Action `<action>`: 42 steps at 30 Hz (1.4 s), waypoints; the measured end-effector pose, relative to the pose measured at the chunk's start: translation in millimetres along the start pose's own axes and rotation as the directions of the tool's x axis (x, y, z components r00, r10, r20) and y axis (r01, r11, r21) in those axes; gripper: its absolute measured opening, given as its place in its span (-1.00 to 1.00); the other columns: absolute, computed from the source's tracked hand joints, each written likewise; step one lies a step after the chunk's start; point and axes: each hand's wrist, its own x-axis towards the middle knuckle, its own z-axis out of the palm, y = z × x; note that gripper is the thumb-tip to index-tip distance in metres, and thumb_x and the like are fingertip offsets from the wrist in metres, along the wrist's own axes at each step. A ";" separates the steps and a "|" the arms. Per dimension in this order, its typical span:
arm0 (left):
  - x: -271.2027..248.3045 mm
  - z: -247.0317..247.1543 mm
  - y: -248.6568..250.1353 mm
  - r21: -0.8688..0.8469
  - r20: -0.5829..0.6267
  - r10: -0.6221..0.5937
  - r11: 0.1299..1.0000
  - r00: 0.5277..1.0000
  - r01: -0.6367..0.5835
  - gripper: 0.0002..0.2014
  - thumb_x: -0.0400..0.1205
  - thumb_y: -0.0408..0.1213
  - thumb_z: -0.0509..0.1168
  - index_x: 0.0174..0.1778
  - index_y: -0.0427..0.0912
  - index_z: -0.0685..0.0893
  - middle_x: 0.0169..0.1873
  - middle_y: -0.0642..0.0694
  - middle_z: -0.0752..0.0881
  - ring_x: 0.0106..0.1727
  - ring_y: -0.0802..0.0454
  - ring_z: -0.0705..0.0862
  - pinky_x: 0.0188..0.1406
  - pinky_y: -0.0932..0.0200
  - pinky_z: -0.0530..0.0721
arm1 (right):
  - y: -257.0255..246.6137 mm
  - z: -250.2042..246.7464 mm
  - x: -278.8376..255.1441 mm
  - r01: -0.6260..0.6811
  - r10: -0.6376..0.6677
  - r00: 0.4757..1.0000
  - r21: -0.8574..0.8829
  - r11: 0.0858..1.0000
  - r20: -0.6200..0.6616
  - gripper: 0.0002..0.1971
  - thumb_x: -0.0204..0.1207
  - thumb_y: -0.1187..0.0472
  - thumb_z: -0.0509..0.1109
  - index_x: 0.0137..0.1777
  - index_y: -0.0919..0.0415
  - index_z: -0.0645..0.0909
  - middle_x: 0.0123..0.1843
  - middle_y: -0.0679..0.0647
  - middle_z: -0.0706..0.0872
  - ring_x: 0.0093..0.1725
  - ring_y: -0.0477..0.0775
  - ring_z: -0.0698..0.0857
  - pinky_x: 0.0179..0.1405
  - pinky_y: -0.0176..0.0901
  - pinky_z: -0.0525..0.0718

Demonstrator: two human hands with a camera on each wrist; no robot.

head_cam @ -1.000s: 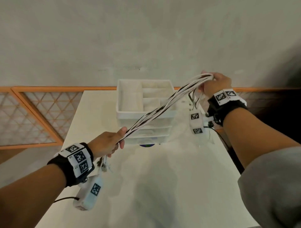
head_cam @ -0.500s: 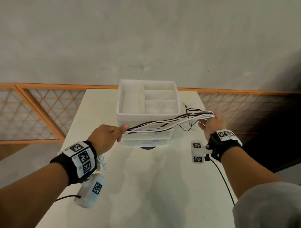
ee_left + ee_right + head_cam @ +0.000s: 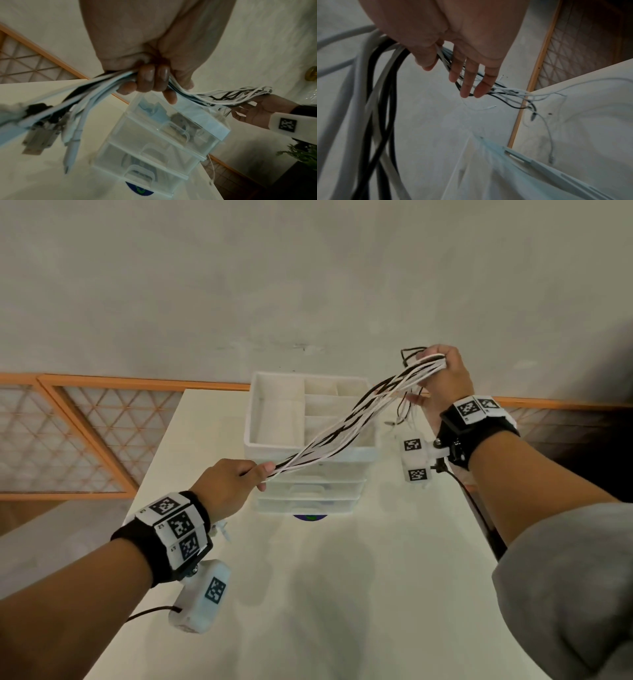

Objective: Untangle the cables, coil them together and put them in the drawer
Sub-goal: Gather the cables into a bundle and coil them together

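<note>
The left hand [image 3: 228,485] is gripping one end of the black and white cables [image 3: 337,433], its fingers [image 3: 145,79] curling fully round the bundle, the USB plugs [image 3: 36,140] dangling just behind them. Beyond those fingers the cables are rising over the plastic drawer unit [image 3: 310,470], whose drawers are all sitting closed on the table [image 3: 342,594]. Farther off, the right hand [image 3: 442,381] is carrying the bundle looped between thumb and nearly straight fingers [image 3: 467,75], loose ends trailing past them.

The cables [image 3: 72,97] are blurred at the left wrist view's edge. Drawer [image 3: 154,136] contents cannot be made out.
</note>
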 end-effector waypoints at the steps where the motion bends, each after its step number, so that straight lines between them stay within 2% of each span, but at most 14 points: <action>1: 1.3 -1.1 1.0 -0.016 -0.008 0.022 1.000 1.000 -0.022 -0.54 0.69 0.16 0.22 -0.33 -0.10 0.74 -0.73 0.05 0.34 -0.59 0.01 0.35 -0.43 0.12 0.32 | -3.9 1.2 1.0 0.014 -0.014 1.000 0.037 0.999 0.002 -0.64 0.41 0.37 0.16 -0.22 -0.17 0.61 -0.14 -0.05 0.73 -0.14 0.13 0.68 -0.23 0.08 0.66; 7: 1.3 -0.6 2.3 -0.018 -0.026 0.042 0.999 0.999 -0.043 -0.59 0.71 0.09 0.23 -0.26 -0.11 0.77 -0.81 0.06 0.28 -0.75 0.14 0.32 -0.53 0.15 0.28 | 16.2 -11.1 -12.4 -0.055 0.045 0.996 0.150 0.987 0.071 -0.87 0.34 0.17 0.26 -0.15 -0.05 0.56 0.04 0.00 0.75 -0.05 0.16 0.70 -0.12 0.02 0.61; 10: -3.7 4.6 -10.1 0.013 0.008 0.031 0.999 0.999 -0.031 -0.61 0.71 0.09 0.23 -0.26 -0.08 0.77 -0.81 0.08 0.32 -0.73 0.15 0.31 -0.49 0.15 0.31 | 71.9 -36.7 -33.2 -0.242 0.233 0.966 0.072 0.968 0.114 -0.81 0.53 0.11 0.19 0.03 0.07 0.60 0.06 0.10 0.75 0.06 0.21 0.69 -0.04 0.07 0.60; 14: -14.4 11.2 -26.4 0.041 0.061 0.018 0.999 0.998 -0.020 -0.61 0.71 0.07 0.22 -0.28 -0.08 0.76 -0.80 0.12 0.41 -0.73 0.18 0.35 -0.49 0.17 0.33 | 154.1 -75.0 -73.3 -0.429 0.441 0.896 -0.152 0.891 0.057 -0.73 0.71 0.31 0.07 -0.07 0.00 0.54 0.04 0.12 0.75 0.09 0.25 0.74 -0.09 0.02 0.56; 17: -23.9 16.0 -32.9 0.059 0.103 0.016 0.998 0.995 -0.022 -0.61 0.71 0.08 0.22 -0.27 -0.08 0.76 -0.80 0.16 0.45 -0.71 0.19 0.37 -0.51 0.25 0.32 | 202.7 -102.9 -102.4 -0.435 0.525 0.849 -0.487 0.757 0.058 -0.65 0.64 0.47 0.17 0.00 -0.05 0.58 0.09 0.27 0.73 -0.18 0.18 0.75 -0.18 -0.02 0.60; 20: -31.4 23.1 -33.2 0.115 0.158 0.042 0.991 0.987 -0.061 -0.59 0.68 0.13 0.24 -0.32 -0.04 0.75 -0.76 0.16 0.46 -0.64 0.16 0.38 -0.53 0.34 0.33 | 222.3 -118.4 -122.5 -0.302 0.585 0.807 -0.792 0.531 0.085 -0.41 0.52 0.42 0.29 0.43 -0.22 0.52 -0.02 0.20 0.75 -0.28 0.12 0.70 -0.30 -0.12 0.69; 23: -38.1 30.9 -26.5 0.193 0.197 0.089 0.973 0.976 -0.128 -0.56 0.68 0.17 0.21 -0.31 -0.04 0.78 -0.66 0.07 0.52 -0.55 0.16 0.44 -0.48 0.33 0.32 | 202.2 -108.5 -134.3 -0.156 0.503 0.862 -0.913 0.378 0.061 -0.23 0.45 0.35 0.31 0.65 -0.21 0.31 0.08 0.23 0.71 -0.03 0.14 0.70 0.09 -0.14 0.64; 26: -45.3 35.5 -16.4 0.200 0.214 0.125 0.965 0.969 -0.169 -0.53 0.68 0.18 0.21 -0.26 -0.11 0.79 -0.60 0.03 0.50 -0.53 0.15 0.45 -0.47 0.26 0.33 | 155.8 -75.5 -155.2 -0.038 0.285 0.944 -0.802 0.597 0.167 -0.33 0.41 0.36 0.44 0.53 -0.07 0.50 0.29 0.18 0.63 0.04 0.08 0.63 0.11 -0.22 0.49; 29: -53.8 36.7 -7.1 0.205 0.269 0.177 0.950 0.947 -0.236 -0.53 0.65 0.21 0.24 -0.27 -0.15 0.72 -0.50 0.01 0.57 -0.44 0.10 0.51 -0.43 0.24 0.36 | 110.9 -27.7 -201.9 0.102 0.278 0.846 -0.651 0.752 0.454 -0.30 0.35 0.23 0.59 0.48 -0.23 0.51 0.26 -0.09 0.59 -0.23 -0.12 0.56 -0.05 -0.32 0.53; 32: -64.8 33.5 -5.4 0.161 0.329 0.245 0.937 0.912 -0.310 -0.59 0.58 0.18 0.38 -0.17 -0.15 0.72 -0.34 -0.03 0.70 -0.32 0.07 0.61 -0.35 0.23 0.44 | 111.9 10.9 -240.4 0.287 0.288 0.750 -0.685 0.670 0.596 -0.51 0.37 -0.05 0.60 0.31 -0.18 0.61 0.09 -0.10 0.67 -0.10 -0.14 0.61 0.00 -0.23 0.52; 34: -72.8 28.8 -13.4 0.148 0.393 0.245 0.935 0.886 -0.324 -0.73 0.59 0.08 0.42 -0.13 -0.07 0.70 -0.29 0.03 0.71 -0.32 0.14 0.61 -0.39 0.29 0.46 | 122.1 22.3 -255.7 0.298 0.224 0.804 -0.700 0.649 0.550 -0.80 0.48 0.00 0.54 0.06 -0.06 0.69 -0.07 -0.03 0.73 -0.09 -0.02 0.63 -0.05 -0.18 0.49; 38: -83.2 23.7 -62.1 0.206 0.530 0.119 0.942 0.840 -0.264 -0.77 0.70 -0.02 0.30 -0.25 0.04 0.51 -0.29 -0.01 0.69 -0.27 -0.04 0.70 -0.32 0.14 0.64 | 143.3 21.1 -272.4 0.180 0.146 0.923 -0.734 0.654 0.357 -0.82 0.52 0.09 0.53 0.07 0.09 0.80 -0.07 0.07 0.76 -0.03 0.06 0.69 -0.06 -0.35 0.48; 40: -89.3 27.0 -89.8 0.272 0.561 0.077 0.923 0.824 -0.272 -0.74 0.75 -0.01 0.19 -0.25 0.04 0.44 -0.28 0.00 0.64 -0.20 -0.07 0.65 -0.22 0.09 0.55 | 153.8 24.3 -283.0 0.155 0.190 0.923 -0.776 0.612 0.334 -0.83 0.51 0.04 0.53 0.03 0.06 0.81 -0.10 0.03 0.68 0.01 0.08 0.69 -0.14 -0.52 0.40; 42: -98.0 33.8 -107.8 0.301 0.559 0.059 0.915 0.827 -0.268 -0.76 0.80 -0.05 0.10 -0.14 -0.05 0.46 -0.31 0.04 0.55 -0.21 -0.04 0.55 -0.27 0.11 0.42 | 161.3 33.0 -294.4 0.108 0.317 0.893 -0.836 0.539 0.320 -0.79 0.51 -0.02 0.52 0.06 0.02 0.82 0.04 0.04 0.58 0.10 0.12 0.67 0.06 -0.41 0.51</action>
